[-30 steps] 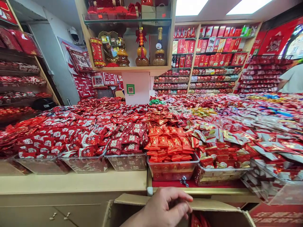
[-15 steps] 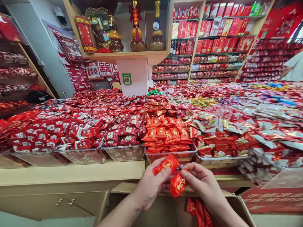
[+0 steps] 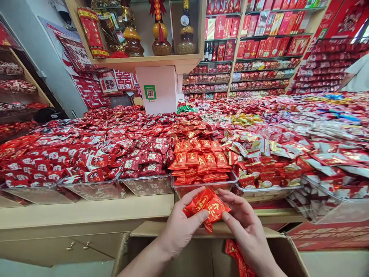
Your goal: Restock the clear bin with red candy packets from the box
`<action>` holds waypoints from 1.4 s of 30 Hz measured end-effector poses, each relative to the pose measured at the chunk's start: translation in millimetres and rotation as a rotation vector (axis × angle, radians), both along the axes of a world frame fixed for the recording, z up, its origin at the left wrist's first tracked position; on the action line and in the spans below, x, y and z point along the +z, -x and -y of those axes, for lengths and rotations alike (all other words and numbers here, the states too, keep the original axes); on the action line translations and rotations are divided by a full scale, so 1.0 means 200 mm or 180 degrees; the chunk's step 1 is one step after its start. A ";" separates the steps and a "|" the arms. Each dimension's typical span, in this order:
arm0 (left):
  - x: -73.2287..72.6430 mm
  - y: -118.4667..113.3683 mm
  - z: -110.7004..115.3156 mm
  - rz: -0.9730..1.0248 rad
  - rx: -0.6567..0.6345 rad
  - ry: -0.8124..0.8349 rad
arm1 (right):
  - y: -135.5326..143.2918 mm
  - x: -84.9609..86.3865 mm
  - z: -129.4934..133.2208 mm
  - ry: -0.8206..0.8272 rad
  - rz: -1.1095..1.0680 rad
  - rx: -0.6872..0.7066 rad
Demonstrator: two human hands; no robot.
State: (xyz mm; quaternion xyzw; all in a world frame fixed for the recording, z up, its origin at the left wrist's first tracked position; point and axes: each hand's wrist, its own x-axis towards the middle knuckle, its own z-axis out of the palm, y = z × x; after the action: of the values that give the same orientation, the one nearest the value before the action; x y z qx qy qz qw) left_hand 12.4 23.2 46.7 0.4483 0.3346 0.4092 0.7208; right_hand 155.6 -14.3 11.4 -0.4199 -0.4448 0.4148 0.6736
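Note:
Two small red candy packets with gold print are held over the open cardboard box. My left hand (image 3: 180,225) is closed on both, its thumb pressing the left packet (image 3: 194,202) where the right packet (image 3: 216,209) overlaps it. On the other side my right hand (image 3: 248,227) has its thumb and fingertips at the right packet's edge, pinching it. Matching orange-red packets (image 3: 198,159) are stacked in the clear plastic bin (image 3: 201,188) just beyond my hands. More red packets (image 3: 236,256) lie in the box, partly hidden by my right wrist.
The cardboard box (image 3: 151,230) stands below my hands, against the counter (image 3: 86,211). Clear bins of wrapped sweets (image 3: 95,190) line the counter edge. A display cabinet (image 3: 138,61) overhangs the sweets. At the far right a person's sleeve (image 3: 357,73) shows.
The right packet has turned up and now overlaps the left one, both faces toward me. My right hand has shifted its hold to the packet's right edge. The view has moved slightly.

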 end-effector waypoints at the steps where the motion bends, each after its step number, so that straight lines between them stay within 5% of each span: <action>1: -0.01 0.00 0.00 -0.0058 0.0030 -0.0091 | 0.01 0.00 0.00 0.0121 -0.0132 0.0019; 9: -0.01 0.00 0.01 -0.0039 0.0263 -0.0020 | -0.02 -0.02 0.00 0.0388 -0.0622 0.0006; 15: 0.00 0.00 0.01 -0.0269 -0.0197 -0.0156 | 0.00 -0.01 -0.02 0.0305 -0.0264 0.0305; 22: 0.00 -0.01 0.02 -0.0110 0.0461 -0.0128 | 0.12 -0.03 -0.02 0.0305 -0.0414 0.0338; 28: -0.01 -0.02 0.02 -0.0252 0.0541 -0.0192 | 0.15 -0.02 0.00 0.0532 -0.0380 0.0382; 34: -0.04 -0.02 0.03 -0.0272 0.0636 -0.0285 | 0.13 -0.05 0.00 0.0136 -0.0104 0.0405; 37: -0.03 -0.01 0.02 -0.0085 0.0842 -0.0224 | 0.05 0.03 -0.06 -0.0040 0.0626 0.0204; 42: 0.01 0.02 -0.01 0.0270 0.1144 -0.0032 | -0.04 0.37 -0.41 -0.0422 0.1697 -0.0448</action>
State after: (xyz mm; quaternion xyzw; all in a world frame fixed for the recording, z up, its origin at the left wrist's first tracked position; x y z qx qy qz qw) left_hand 7.6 24.9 49.5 0.3672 0.3766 0.5516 0.6473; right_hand 164.4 68.0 86.0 -0.4990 -0.6022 0.2118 0.5860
